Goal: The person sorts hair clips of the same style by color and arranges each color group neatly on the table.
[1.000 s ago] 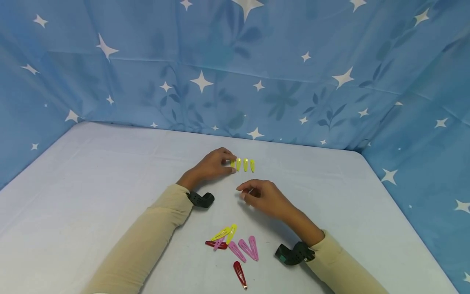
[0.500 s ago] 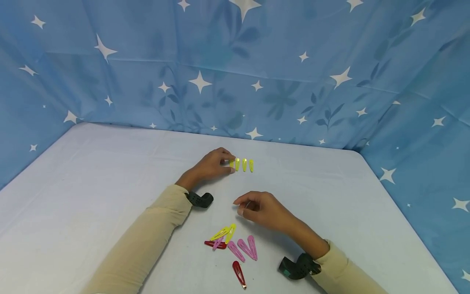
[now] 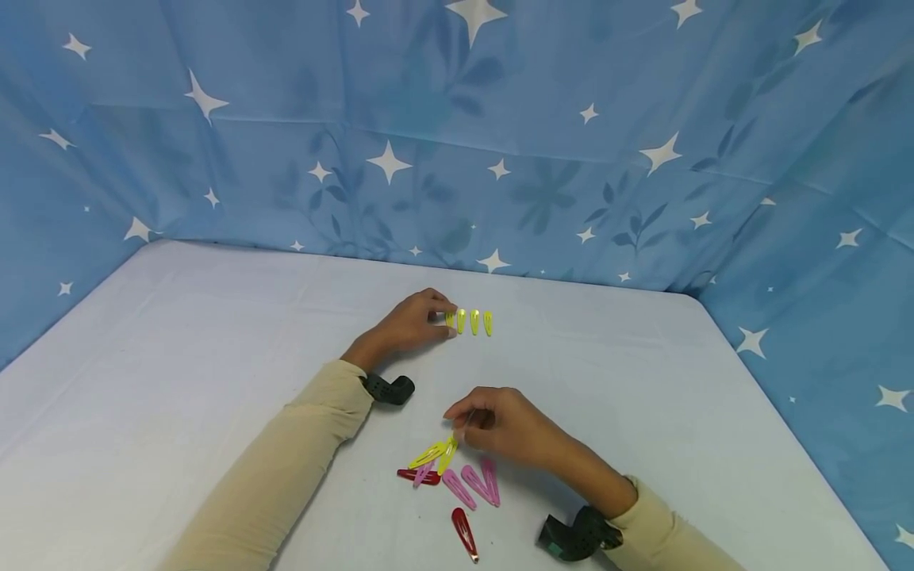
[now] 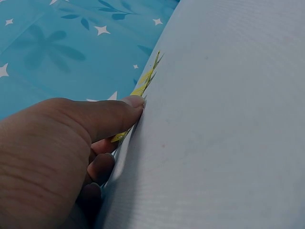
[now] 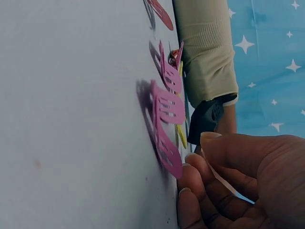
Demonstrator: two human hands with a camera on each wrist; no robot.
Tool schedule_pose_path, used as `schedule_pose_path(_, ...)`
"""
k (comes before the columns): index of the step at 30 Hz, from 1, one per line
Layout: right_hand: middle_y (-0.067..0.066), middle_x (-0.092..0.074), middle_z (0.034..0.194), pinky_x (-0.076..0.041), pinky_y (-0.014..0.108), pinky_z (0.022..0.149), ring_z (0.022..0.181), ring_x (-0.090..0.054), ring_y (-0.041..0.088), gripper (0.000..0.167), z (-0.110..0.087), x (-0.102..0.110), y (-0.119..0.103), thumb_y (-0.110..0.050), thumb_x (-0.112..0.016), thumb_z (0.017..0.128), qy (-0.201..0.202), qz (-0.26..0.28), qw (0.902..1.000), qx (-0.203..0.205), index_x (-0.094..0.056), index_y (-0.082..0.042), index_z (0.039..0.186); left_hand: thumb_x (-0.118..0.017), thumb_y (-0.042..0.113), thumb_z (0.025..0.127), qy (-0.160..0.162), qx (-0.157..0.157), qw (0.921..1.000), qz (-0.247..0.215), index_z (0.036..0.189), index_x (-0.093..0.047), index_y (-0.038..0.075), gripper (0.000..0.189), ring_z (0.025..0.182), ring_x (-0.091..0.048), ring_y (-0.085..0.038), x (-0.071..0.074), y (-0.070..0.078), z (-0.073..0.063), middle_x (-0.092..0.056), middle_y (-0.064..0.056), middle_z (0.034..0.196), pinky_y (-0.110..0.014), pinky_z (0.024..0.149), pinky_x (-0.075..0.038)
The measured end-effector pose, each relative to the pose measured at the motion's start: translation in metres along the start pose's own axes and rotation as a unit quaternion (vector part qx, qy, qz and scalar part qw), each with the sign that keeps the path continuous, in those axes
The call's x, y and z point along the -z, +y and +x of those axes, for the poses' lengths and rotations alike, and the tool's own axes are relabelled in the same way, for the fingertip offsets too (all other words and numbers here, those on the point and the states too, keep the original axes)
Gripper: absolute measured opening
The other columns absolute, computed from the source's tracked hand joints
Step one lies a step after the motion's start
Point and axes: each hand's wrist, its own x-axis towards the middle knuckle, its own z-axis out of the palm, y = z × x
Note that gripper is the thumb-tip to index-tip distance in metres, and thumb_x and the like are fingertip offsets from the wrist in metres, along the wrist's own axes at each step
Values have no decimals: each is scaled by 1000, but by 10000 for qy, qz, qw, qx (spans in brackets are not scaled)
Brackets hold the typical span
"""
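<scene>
Toward the back of the table, my left hand (image 3: 414, 321) holds its thumb and forefinger at the two ends of a yellow hair clip (image 3: 450, 319), the leftmost of a short row. Its thumb covers part of the row in the left wrist view. Other yellow hair clips (image 3: 474, 322) stand upright in line to the right. My right hand (image 3: 510, 424) hovers at the loose pile, fingers loosely bent, thumb and forefinger apart with nothing between them. Its thumb overlaps the top of a yellow clip (image 3: 447, 457). Pink hair clips (image 5: 167, 152) lie just beyond its fingertips in the right wrist view.
Another yellow clip (image 3: 427, 454) crosses a pink clip and a red clip (image 3: 407, 473) at the pile's left. One red clip (image 3: 465, 533) lies alone nearer the front. A white cloth (image 3: 214, 381) covers the table, and a blue star-patterned curtain (image 3: 286, 79) hangs behind.
My right hand has come down and toward me, from near the row to the loose pile. The left hand has stayed at the leftmost yellow hair clip.
</scene>
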Motion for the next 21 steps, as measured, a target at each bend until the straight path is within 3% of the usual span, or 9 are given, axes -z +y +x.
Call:
schedule_pose_path(8, 0, -72, 97, -52, 20, 70, 76, -58, 4, 21, -2, -5, -3, -3, -74, 85, -84, -53, 10000, -4, -75, -8, 106, -70, 23, 92, 1, 95, 9999, -50, 136, -60, 7, 48, 116, -57, -27, -2, 0, 0, -54, -11, 134, -42, 99, -47)
schedule_pose_path(21, -7, -60, 87, -49, 20, 68, 77, -54, 8, 22, -2, -12, -10, -13, -81, 81, 27, -771, 9967, -270, -74, -13, 102, -70, 22, 92, 5, 38, 10000, -36, 136, -60, 8, 48, 117, -58, -28, 0, 2, -2, -54, -12, 135, -43, 100, -46)
